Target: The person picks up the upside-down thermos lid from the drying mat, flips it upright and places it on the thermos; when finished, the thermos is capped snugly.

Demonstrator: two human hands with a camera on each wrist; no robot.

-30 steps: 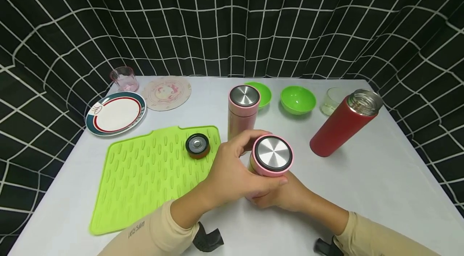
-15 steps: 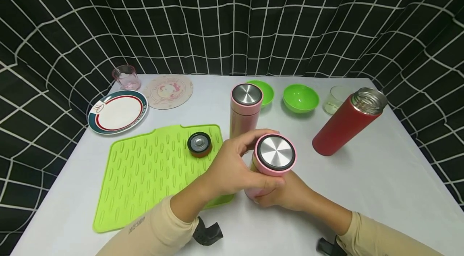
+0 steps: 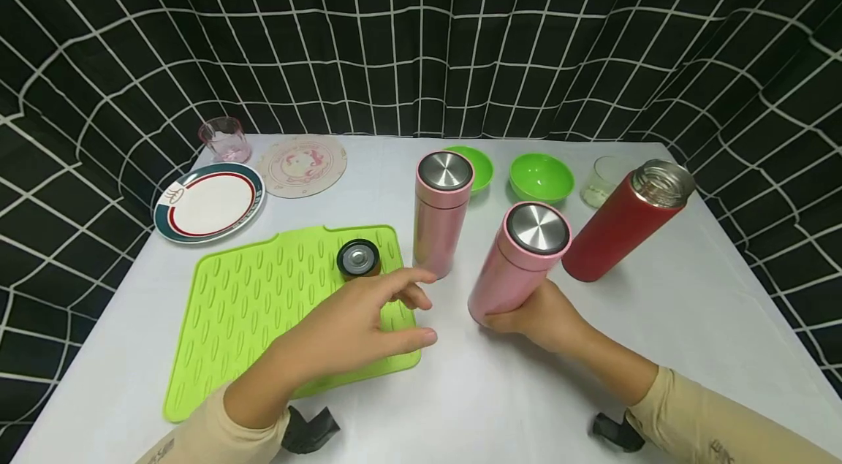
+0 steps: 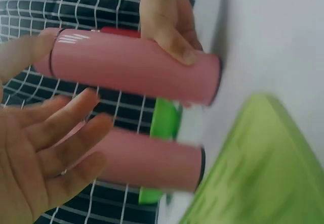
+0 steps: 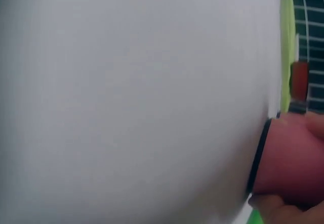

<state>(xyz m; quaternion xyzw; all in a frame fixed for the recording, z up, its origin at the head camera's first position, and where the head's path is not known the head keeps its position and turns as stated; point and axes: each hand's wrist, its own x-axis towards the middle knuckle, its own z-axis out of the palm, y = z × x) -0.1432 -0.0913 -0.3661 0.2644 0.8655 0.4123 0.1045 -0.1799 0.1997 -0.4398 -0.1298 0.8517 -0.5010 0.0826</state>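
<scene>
Smooth pink flask (image 3: 520, 263) with steel cap, tilted, base on white worktop (image 3: 691, 332) — gripped low by right hand (image 3: 542, 314). Left hand (image 3: 355, 321) loose-fingered, empty, over ribbed green mat (image 3: 263, 310). Left wrist view alone shows flask's black base ring.

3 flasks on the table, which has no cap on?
The red flask, far right: its steel mouth is open. Both pink flasks have steel-topped caps on.

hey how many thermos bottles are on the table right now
3. A pink bottle stands capped beside the green mat. A second pink bottle is gripped near its base by the right hand. An uncapped red bottle stands at the right. None appears hidden.
</scene>
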